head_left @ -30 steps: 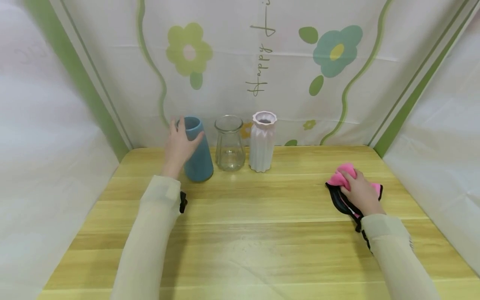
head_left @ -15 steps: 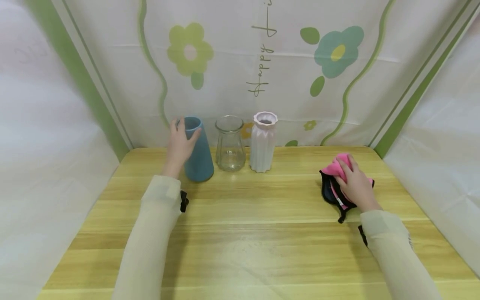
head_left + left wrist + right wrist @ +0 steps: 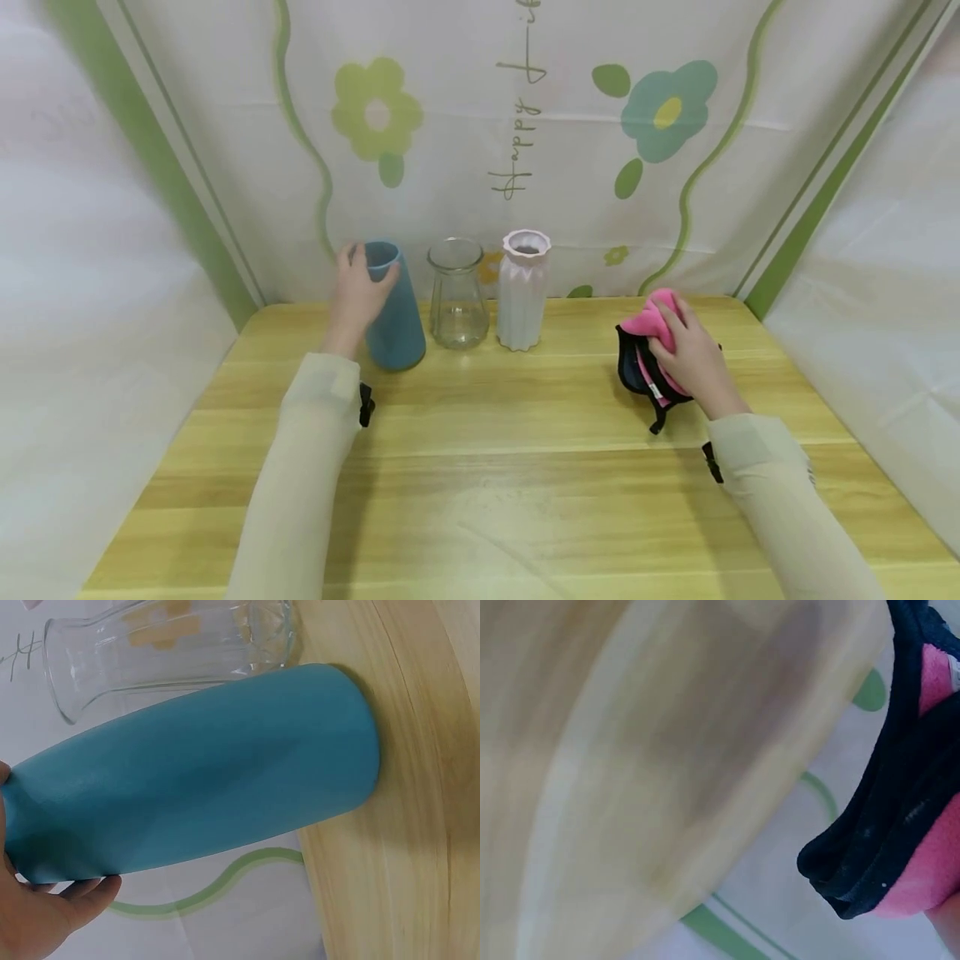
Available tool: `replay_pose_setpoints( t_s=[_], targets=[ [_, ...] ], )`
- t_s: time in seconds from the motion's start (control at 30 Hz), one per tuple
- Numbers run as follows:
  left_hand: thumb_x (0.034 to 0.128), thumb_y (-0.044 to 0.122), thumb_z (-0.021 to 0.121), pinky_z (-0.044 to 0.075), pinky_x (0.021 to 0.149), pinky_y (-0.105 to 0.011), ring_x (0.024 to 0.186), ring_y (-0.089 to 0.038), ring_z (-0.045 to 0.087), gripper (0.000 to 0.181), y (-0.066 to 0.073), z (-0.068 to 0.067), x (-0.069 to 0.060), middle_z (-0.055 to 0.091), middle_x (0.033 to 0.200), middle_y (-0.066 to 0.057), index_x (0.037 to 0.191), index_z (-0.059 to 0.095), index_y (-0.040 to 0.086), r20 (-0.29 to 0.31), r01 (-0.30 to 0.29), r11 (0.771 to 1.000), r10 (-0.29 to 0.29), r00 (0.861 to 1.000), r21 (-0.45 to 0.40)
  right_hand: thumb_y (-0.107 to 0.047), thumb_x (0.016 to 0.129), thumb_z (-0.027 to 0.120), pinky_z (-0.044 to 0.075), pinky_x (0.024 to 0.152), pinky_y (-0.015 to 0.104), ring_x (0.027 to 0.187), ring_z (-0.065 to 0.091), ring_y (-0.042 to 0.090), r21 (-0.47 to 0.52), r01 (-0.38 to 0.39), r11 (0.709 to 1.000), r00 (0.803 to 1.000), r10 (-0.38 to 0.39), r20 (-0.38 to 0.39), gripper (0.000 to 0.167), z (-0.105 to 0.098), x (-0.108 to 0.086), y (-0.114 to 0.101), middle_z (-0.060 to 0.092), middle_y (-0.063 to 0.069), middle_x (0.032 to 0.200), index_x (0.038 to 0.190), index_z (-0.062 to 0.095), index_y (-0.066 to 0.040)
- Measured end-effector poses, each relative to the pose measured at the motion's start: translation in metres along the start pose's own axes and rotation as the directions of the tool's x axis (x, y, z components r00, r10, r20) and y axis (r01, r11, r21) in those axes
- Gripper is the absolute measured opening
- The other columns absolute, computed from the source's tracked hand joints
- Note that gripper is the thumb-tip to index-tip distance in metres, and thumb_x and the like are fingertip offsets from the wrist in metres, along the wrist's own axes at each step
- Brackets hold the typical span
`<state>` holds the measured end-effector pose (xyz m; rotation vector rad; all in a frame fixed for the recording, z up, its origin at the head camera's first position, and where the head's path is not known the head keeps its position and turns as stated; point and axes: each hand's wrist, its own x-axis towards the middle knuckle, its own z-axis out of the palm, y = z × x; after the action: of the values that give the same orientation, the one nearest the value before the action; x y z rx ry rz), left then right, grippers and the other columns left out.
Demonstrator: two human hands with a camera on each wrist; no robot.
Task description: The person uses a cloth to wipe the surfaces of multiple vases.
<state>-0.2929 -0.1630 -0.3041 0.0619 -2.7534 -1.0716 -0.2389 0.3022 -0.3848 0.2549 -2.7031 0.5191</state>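
A blue vase (image 3: 397, 325) stands upright at the back left of the table. My left hand (image 3: 355, 296) grips it near the rim, thumb on one side and fingers on the other. In the left wrist view the vase's smooth blue side (image 3: 202, 772) fills the middle, its base on the wood. My right hand (image 3: 693, 358) holds a bunched pink cloth with black edging (image 3: 652, 317), a small tag showing in its folds. The right wrist view has the cloth's dark folded edge (image 3: 885, 817) at the right, apart from the tabletop; most of that hand is out of frame.
A clear glass vase (image 3: 459, 308) stands close to the right of the blue one. Right of that is a pleated white-pink vase (image 3: 521, 304). The wooden table (image 3: 480, 483) meets a flower-printed white curtain (image 3: 450, 150) at the back, with white sheets on both sides.
My right hand has carried the cloth left and toward the back, and more of its folds hang down. The left hand stays at the blue vase's top. The head view has tilted slightly.
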Motion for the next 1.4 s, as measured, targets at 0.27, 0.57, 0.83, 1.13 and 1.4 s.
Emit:
replay_pose_setpoints(
  t_s=[0.27,0.57,0.83,1.13,1.4],
  targets=[
    [0.0941,0.05,0.051,0.024,0.116,-0.051,0.146,-0.039,0.018,0.087,-0.003,0.004,-0.001,0.006,0.16,-0.015,0.153,0.009,0.001,-0.043,-0.015,0.999,0.013,0.999,-0.039,-0.015,0.09,0.058,0.042,0.083,0.07,0.118,0.045,0.058,0.029,0.044,0.999,0.997,-0.042,-0.067,0.063,-0.003,0.008,-0.02,0.026,0.023,0.154,0.149,0.034,-0.01],
    [0.0949,0.048,0.05,0.023,0.117,-0.05,0.146,-0.038,0.018,0.084,-0.004,0.003,-0.001,0.008,0.16,-0.016,0.152,0.012,-0.001,-0.039,-0.031,0.999,0.03,0.999,-0.012,-0.016,0.092,0.055,0.044,0.08,0.07,0.109,0.05,0.06,0.075,0.04,0.996,0.997,-0.035,-0.064,0.065,-0.007,0.017,-0.039,0.026,0.028,0.152,0.151,0.028,-0.017],
    [0.0927,0.051,0.052,0.026,0.115,-0.051,0.145,-0.039,0.022,0.084,-0.005,0.004,0.0,0.014,0.159,-0.014,0.152,0.017,0.003,-0.033,-0.037,0.999,0.037,0.999,0.01,-0.018,0.095,0.054,0.049,0.064,0.061,0.079,0.06,0.052,0.034,0.081,0.996,0.996,-0.08,-0.033,0.062,-0.011,0.02,-0.046,0.022,0.028,0.153,0.151,0.028,-0.025],
    [0.0887,0.055,0.056,0.028,0.114,-0.054,0.143,-0.038,0.027,0.082,-0.007,0.003,-0.005,0.024,0.158,-0.012,0.15,0.029,0.007,-0.032,-0.086,0.993,0.088,0.996,0.075,-0.017,0.094,0.055,0.048,0.069,0.066,0.095,0.058,0.057,0.095,0.078,0.992,0.997,-0.074,-0.038,0.054,-0.015,0.025,-0.059,0.025,0.029,0.152,0.145,0.038,-0.019],
    [0.0873,0.056,0.057,0.031,0.111,-0.057,0.141,-0.041,0.029,0.082,-0.005,0.003,-0.011,0.027,0.157,-0.013,0.15,0.031,0.009,-0.003,-0.139,0.987,0.139,0.99,0.083,-0.016,0.09,0.058,0.041,0.085,0.071,0.12,0.045,0.057,0.192,0.084,0.978,0.995,-0.071,-0.076,0.051,-0.016,0.03,-0.072,0.03,0.027,0.15,0.14,0.045,-0.016]
  ],
)
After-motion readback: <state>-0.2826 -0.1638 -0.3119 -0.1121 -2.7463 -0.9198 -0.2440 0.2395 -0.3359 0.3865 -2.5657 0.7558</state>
